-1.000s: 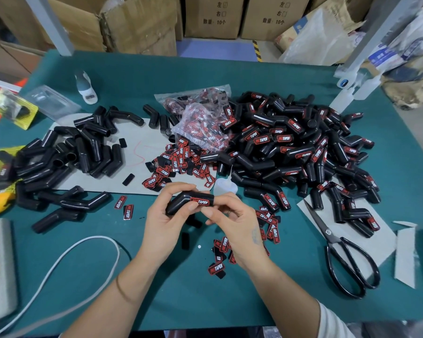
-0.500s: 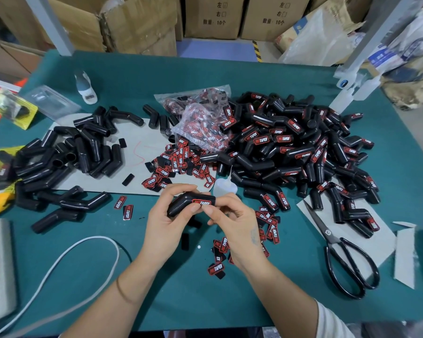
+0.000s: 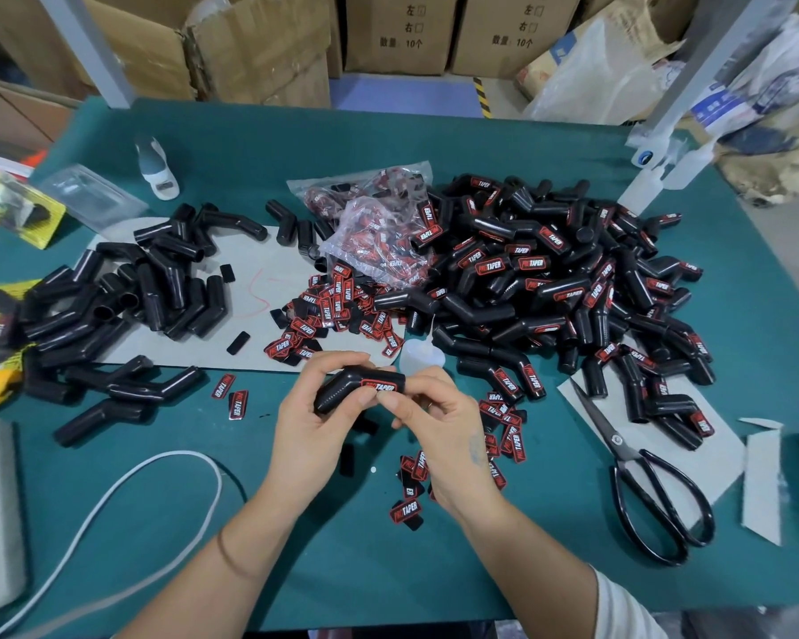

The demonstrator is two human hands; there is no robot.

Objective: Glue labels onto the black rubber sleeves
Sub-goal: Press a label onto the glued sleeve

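Sleeve point(image 3: 358, 388), near centre above the surface point(image 3: 434, 569): left hand point(image 3: 317, 424) grips it, right hand point(image 3: 439, 426) fingers pinch its label point(image 3: 380, 387) flat. Labelled pile point(image 3: 563, 288) right, large. Bare pile point(image 3: 125, 297) left, smaller, remaining. Loose labels point(image 3: 337, 311) between.

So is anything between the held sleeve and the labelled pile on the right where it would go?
A small translucent glue bottle stands just beyond the held sleeve, near the labelled pile; lifting over it clears it. Nothing else visible intervenes.
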